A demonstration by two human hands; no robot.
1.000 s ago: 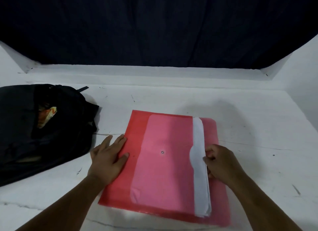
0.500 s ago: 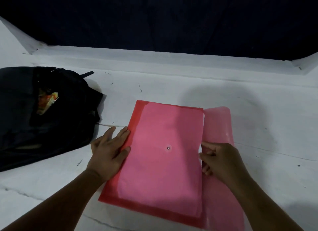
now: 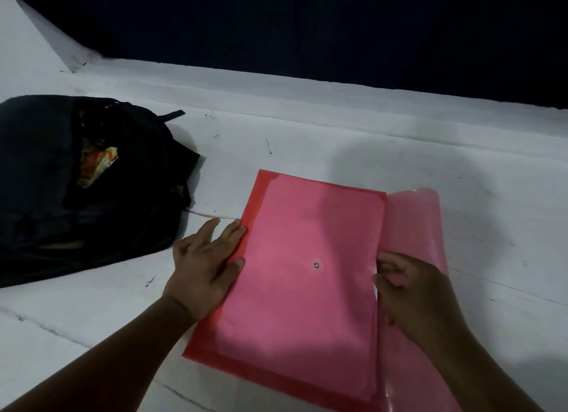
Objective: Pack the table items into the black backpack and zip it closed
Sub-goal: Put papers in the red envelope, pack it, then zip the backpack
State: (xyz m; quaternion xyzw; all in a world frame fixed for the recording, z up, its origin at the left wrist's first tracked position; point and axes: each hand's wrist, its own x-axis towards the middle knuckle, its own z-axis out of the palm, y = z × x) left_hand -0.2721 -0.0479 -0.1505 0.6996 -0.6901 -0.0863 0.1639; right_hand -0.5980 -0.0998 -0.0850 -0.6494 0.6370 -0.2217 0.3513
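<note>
A red plastic folder lies flat on the white table in front of me, with a snap button at its middle. Its translucent flap is folded open to the right. My left hand presses flat on the folder's left edge, fingers spread. My right hand pinches the folder's right edge where the flap hinges. Paper fills the inside and shows pink through the cover. The black backpack lies at the left with its top unzipped, and an orange packet shows in the opening.
The white table runs back to a low white ledge under a dark curtain. A white side wall rises at the far left. Small scuff marks dot the tabletop.
The white paper that stuck out at the right edge has slid inside the folder. The flap has swung open to the right. The view has shifted right and down.
</note>
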